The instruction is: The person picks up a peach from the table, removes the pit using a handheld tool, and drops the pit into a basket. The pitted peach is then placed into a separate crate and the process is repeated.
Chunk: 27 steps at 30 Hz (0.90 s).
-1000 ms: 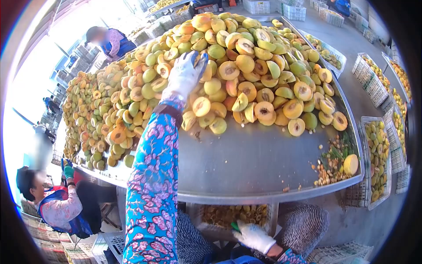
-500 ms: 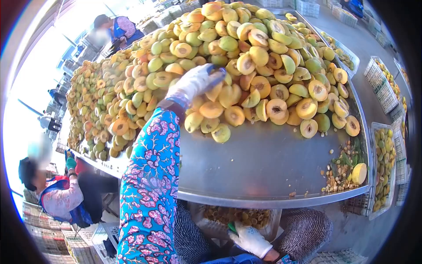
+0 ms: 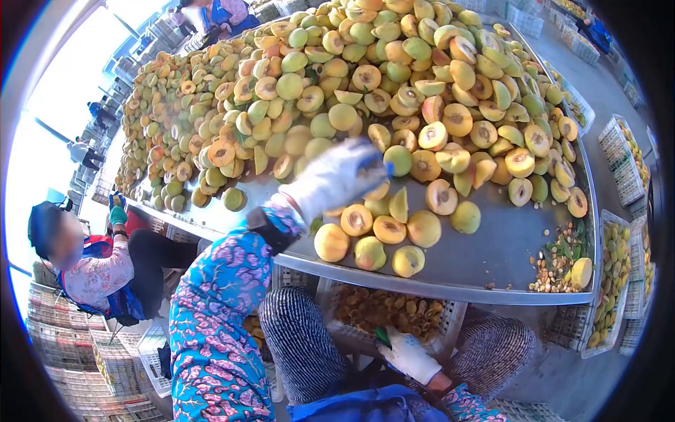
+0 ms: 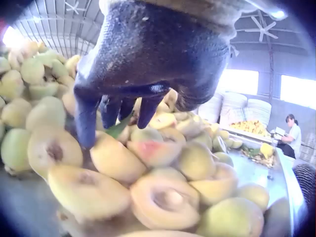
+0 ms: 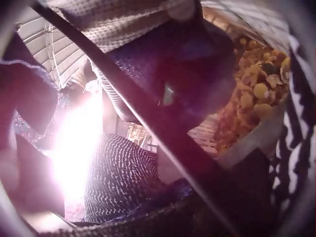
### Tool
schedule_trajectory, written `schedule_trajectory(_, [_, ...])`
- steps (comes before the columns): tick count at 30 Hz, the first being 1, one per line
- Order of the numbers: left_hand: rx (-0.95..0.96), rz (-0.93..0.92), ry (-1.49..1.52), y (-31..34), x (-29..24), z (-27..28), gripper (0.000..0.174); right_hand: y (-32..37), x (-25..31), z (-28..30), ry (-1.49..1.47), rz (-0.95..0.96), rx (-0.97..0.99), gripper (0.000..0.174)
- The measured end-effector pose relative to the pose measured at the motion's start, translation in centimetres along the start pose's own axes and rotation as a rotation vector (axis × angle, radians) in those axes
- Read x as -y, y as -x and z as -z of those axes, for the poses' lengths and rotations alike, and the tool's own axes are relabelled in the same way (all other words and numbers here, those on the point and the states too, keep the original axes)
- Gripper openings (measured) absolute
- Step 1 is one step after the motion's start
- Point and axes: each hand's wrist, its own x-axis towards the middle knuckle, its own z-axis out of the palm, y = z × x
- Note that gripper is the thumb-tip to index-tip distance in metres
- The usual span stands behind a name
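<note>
My left hand (image 3: 341,176), in a white glove with a dark blue coating, reaches over a large heap of halved peaches (image 3: 520,162). In the left wrist view its blue fingers (image 4: 86,121) point down among the fruit, behind several halves with pit hollows (image 4: 165,200). Several peaches (image 3: 424,228) lie loose on the metal table (image 3: 464,264) before that hand. Low between the knees, my gloved right hand (image 3: 409,357) grips a green handle (image 3: 382,336); the rest of that tool is hidden. Dark shade and glare blur the right hand's fingers in its wrist view.
A crate (image 3: 453,330) of small brown-orange pieces stands under the table edge. Pits and leaves (image 3: 559,260) lie in the table's right corner. Crates of fruit (image 3: 608,281) line the right side. A seated person (image 3: 98,267) is at the left, by stacked crates (image 3: 67,352).
My left hand has drawn back from the heap toward the table's near edge, and several peaches have slid forward with it. The right hand stays low by the crate. The head view has shifted.
</note>
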Motion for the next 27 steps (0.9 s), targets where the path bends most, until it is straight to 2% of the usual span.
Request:
schedule_trajectory(1, [-0.195, -0.041, -0.002, -0.5, 1.5, 0.8, 0.033, -0.1, -0.1, -0.1, -0.005, -0.014, 0.01, 0.044])
schedule_trajectory(2, [-0.332, -0.125, -0.128, -1.5, 3.6, 2.4, 0.032, -0.3, -0.3, -0.3, 0.003, -0.017, 0.017, 0.046])
schedule_trajectory(3, [-0.384, -0.009, -0.221, -2.7, 5.1, 3.9, 0.037, -0.5, -0.5, -0.4, 0.01, -0.02, 0.021, 0.049])
schedule_trajectory(4, [-0.404, -0.033, -0.408, -3.7, 8.3, 5.0, 0.04, -0.8, -0.6, -0.5, 0.018, -0.024, 0.024, 0.051])
schedule_trajectory(6, [-0.426, 0.236, -0.73, -6.0, 14.2, 5.7, 0.057, -1.1, -0.3, -0.3, 0.017, -0.062, 0.006, 0.043])
schedule_trajectory(7, [-0.344, 0.437, -0.616, -6.6, 14.0, 6.6, 0.069, -1.2, -0.3, -0.3, 0.013, -0.087, 0.0, 0.039])
schedule_trajectory(11, [-0.348, 0.507, -0.481, -8.0, 18.2, 5.3, 0.087, -1.6, -0.7, -0.9, -0.027, -0.114, -0.002, 0.04])
schedule_trajectory(14, [-0.282, 0.532, -0.331, -8.8, 19.1, 6.4, 0.079, -1.7, 0.0, -0.9, -0.062, -0.089, 0.021, 0.042])
schedule_trajectory(17, [-0.212, 0.497, -0.383, -7.9, 17.6, 6.3, 0.074, -1.4, 0.4, -0.4, -0.05, -0.036, 0.016, 0.041])
schedule_trajectory(19, [-0.13, 0.38, -0.512, -6.5, 16.9, 6.3, 0.068, -1.4, -0.4, -1.3, -0.013, -0.003, -0.064, 0.038])
schedule_trajectory(21, [-0.039, 0.326, -0.472, -4.5, 16.0, 5.9, 0.064, -1.0, -0.4, -1.2, -0.038, -0.05, -0.059, 0.036])
schedule_trajectory(23, [0.006, 0.422, -0.268, -1.5, 14.7, 4.9, 0.061, -0.8, 0.6, -0.3, -0.023, -0.077, -0.059, 0.035])
schedule_trajectory(25, [-0.033, 0.256, -0.282, 0.9, 15.5, 2.6, 0.058, -0.5, 0.5, -0.7, -0.031, -0.014, -0.106, 0.036])
schedule_trajectory(27, [-0.051, 0.308, -0.001, 3.0, 15.7, 1.1, 0.064, 0.0, -0.2, -1.3, -0.02, 0.028, -0.119, 0.038])
